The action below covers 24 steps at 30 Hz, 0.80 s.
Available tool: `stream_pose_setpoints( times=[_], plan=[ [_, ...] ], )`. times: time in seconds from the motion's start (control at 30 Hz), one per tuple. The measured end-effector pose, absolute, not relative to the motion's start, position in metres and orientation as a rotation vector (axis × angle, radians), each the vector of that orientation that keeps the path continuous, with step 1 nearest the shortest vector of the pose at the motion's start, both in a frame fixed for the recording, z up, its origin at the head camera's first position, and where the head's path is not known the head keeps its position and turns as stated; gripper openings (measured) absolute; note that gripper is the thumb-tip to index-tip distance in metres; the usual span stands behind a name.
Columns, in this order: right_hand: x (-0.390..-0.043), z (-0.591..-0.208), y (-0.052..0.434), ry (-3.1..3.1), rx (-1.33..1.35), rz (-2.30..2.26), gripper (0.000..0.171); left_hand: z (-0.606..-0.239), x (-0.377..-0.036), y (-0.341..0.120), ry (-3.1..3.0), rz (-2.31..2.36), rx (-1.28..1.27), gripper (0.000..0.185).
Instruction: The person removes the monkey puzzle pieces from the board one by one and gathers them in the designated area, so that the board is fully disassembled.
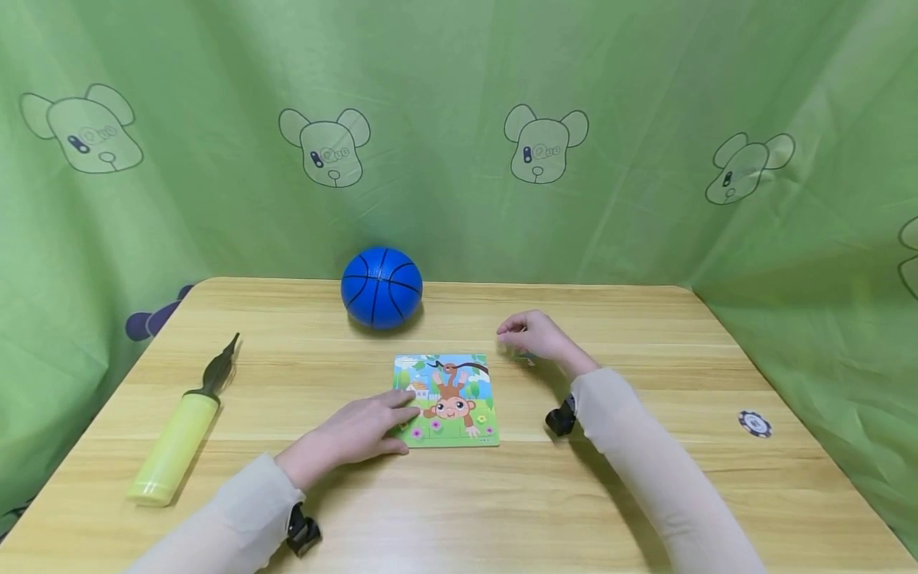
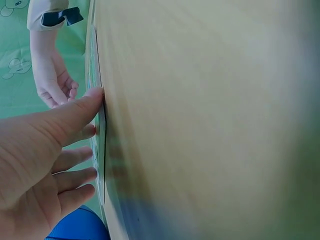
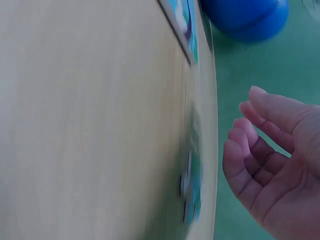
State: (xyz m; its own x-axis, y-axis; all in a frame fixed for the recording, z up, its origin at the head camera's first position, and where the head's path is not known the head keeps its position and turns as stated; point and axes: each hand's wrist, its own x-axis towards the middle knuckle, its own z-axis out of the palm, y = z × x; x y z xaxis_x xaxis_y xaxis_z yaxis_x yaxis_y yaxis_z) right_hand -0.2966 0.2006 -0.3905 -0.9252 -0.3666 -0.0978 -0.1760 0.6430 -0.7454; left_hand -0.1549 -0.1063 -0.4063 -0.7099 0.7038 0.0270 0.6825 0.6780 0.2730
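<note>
A square picture puzzle (image 1: pixel 457 399) showing a monkey hanging from a branch lies flat near the middle of the table. My left hand (image 1: pixel 367 426) rests at its left side, the outstretched fingers over the picture and the thumb along the near left corner. In the left wrist view the thumb (image 2: pixel 92 97) touches the board's edge. Beyond the puzzle's right side, my right hand (image 1: pixel 538 335) is raised above the table with loosely bent fingers and nothing visible between them. Small loose puzzle pieces (image 3: pixel 192 187) lie below it, blurred and partly hidden by the hand in the head view.
A blue ball (image 1: pixel 382 287) with black lines sits at the back of the wooden table (image 1: pixel 574 502). At the left lies a yellow hand pump (image 1: pixel 175 446) with a black nozzle. A poker chip (image 1: pixel 755 424) is near the right edge. Green curtains (image 1: pixel 430 215) surround the table.
</note>
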Motion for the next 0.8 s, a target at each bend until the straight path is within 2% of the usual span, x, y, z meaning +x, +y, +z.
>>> stream_pose_setpoints(
  times=[0.37,0.57,0.8],
  plan=[
    [-0.28,-0.397,0.149,2.558,-0.787,-0.989,0.014,-0.411,-0.156,-0.105,2.884,0.388,0.993,0.077],
    [-0.274,-0.396,0.132,2.526,-0.996,-0.802,0.021,-0.41,-0.157,-0.103,2.88,0.345,0.903,0.079],
    [-0.274,-0.395,0.116,2.533,-1.1,-0.598,0.026,-0.408,-0.157,-0.103,2.856,0.329,0.898,0.077]
  ],
)
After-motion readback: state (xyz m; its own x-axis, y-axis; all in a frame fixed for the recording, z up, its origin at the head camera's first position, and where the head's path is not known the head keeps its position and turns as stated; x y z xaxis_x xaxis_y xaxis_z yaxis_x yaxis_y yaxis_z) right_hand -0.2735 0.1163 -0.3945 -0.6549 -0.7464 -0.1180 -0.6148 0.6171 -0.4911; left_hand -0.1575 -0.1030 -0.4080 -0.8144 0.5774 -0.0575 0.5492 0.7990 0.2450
